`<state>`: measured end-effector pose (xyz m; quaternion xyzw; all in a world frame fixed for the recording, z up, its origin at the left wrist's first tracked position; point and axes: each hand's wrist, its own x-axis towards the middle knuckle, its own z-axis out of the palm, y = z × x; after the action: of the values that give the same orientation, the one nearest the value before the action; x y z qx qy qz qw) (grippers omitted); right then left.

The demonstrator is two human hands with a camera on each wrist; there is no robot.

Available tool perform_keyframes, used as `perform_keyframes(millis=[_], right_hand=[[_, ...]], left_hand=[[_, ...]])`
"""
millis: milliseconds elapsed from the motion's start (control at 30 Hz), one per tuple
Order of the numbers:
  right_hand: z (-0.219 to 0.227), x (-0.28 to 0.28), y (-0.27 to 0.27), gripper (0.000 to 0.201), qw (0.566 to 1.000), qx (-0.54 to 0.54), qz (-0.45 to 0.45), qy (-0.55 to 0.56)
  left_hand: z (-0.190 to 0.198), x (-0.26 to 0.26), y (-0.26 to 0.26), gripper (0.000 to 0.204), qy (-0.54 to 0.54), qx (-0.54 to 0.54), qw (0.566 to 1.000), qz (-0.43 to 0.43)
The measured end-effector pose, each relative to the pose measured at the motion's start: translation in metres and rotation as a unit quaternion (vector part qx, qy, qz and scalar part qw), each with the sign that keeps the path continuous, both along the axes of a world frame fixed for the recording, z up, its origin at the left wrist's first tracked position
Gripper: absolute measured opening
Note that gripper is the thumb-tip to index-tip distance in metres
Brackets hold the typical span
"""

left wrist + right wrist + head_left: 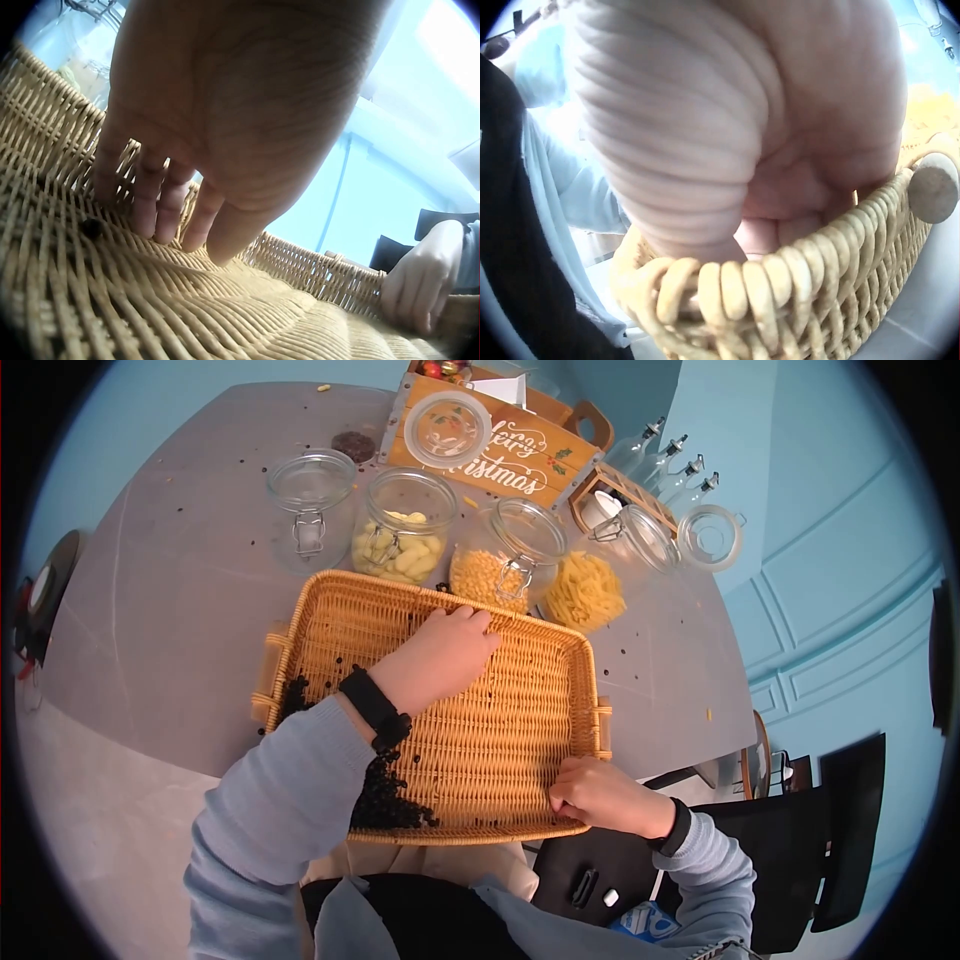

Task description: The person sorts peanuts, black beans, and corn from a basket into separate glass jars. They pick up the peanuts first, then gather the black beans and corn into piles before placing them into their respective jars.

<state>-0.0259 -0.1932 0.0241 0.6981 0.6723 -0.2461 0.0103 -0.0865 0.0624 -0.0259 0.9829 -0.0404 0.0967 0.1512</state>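
A rectangular wicker basket [490, 760] lies at the table's near edge, over the person's lap. Small black beans [385, 800] are heaped along its left side. Inside it, near the far wall, my left hand [445, 650] points its fairly straight fingers [169, 206] down onto the woven floor. One black bean [91, 228] lies beside those fingertips. At the near right corner, my right hand [605, 795] reaches over the rim [780, 277] with its fingers bent inward. Its fingertips are hidden behind the rim, so I cannot tell what they hold.
Glass jars stand beyond the basket: an empty one [310, 500], one with pale shell-like pieces [400, 550], one with yellow kernels [490, 575] and one with penne pasta [585, 590]. Behind are a wooden Christmas crate [540, 455] and several glass bottles [655, 465]. Stray beans dot the table [150, 640].
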Motion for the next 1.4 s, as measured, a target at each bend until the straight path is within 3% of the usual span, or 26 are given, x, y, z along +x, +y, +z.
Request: perform_keyframes(millis=[267,367,433,467,533,567,633,733,867,933,967,1067,1133,1233,1367,1400], right_hand=[[0.017,-0.001,0.017,0.008,0.999,0.002,0.037,-0.031],[0.045,-0.003,0.045,0.009,0.992,0.071,0.030,-0.104],[0.063,-0.005,0.069,0.010,0.969,0.213,-0.021,-0.121],[0.068,-0.003,0.080,0.010,0.968,0.218,-0.021,-0.123],[0.078,0.002,0.104,0.010,0.916,0.379,-0.079,-0.106],[0.080,0.007,0.116,0.010,0.913,0.386,-0.079,-0.106],[0.080,0.022,0.138,0.010,0.855,0.473,-0.160,-0.143],[0.067,0.059,0.169,0.009,0.824,0.510,-0.163,-0.183],[0.063,0.049,0.187,0.010,0.830,0.510,-0.162,-0.155],[0.063,0.029,0.186,0.018,0.882,0.407,-0.216,-0.101],[0.056,0.024,0.185,0.018,0.882,0.407,-0.217,-0.098],[0.031,0.019,0.177,0.030,0.891,0.341,-0.249,-0.167],[0.012,0.026,0.171,0.034,0.920,0.242,-0.228,-0.209],[0.000,0.030,0.171,0.027,0.918,0.197,-0.226,-0.261],[-0.008,0.035,0.168,0.036,0.929,0.206,-0.230,-0.204],[-0.016,0.038,0.167,0.035,0.935,0.230,-0.195,-0.187]], left_hand=[[-0.003,0.001,-0.001,0.031,-0.006,0.010,1.000,-0.001],[-0.003,0.002,-0.001,0.031,0.001,0.009,1.000,0.004],[-0.002,0.002,-0.001,0.031,-0.001,0.007,1.000,0.002],[-0.002,0.002,-0.001,0.031,0.001,0.001,1.000,-0.001],[-0.003,0.002,-0.001,0.032,0.001,0.009,1.000,-0.001],[-0.003,0.003,0.000,0.032,0.003,0.009,1.000,-0.002],[-0.005,0.003,0.001,0.032,0.001,0.010,1.000,-0.005],[-0.002,0.002,0.001,0.032,0.006,0.005,1.000,-0.007],[0.000,0.001,0.002,0.032,0.012,-0.007,1.000,-0.011],[-0.003,0.001,0.002,0.033,0.002,-0.012,1.000,-0.009],[-0.004,0.002,0.002,0.033,-0.010,-0.014,1.000,-0.009],[-0.008,0.001,0.001,0.031,-0.078,-0.030,0.996,-0.003],[0.000,0.001,0.003,0.029,-0.033,-0.024,0.999,-0.002],[-0.002,0.003,0.008,0.024,0.003,-0.047,0.999,-0.009],[-0.005,0.002,0.017,0.016,-0.020,-0.045,0.999,-0.006],[-0.003,0.000,0.018,0.016,-0.014,-0.040,0.999,-0.008]])
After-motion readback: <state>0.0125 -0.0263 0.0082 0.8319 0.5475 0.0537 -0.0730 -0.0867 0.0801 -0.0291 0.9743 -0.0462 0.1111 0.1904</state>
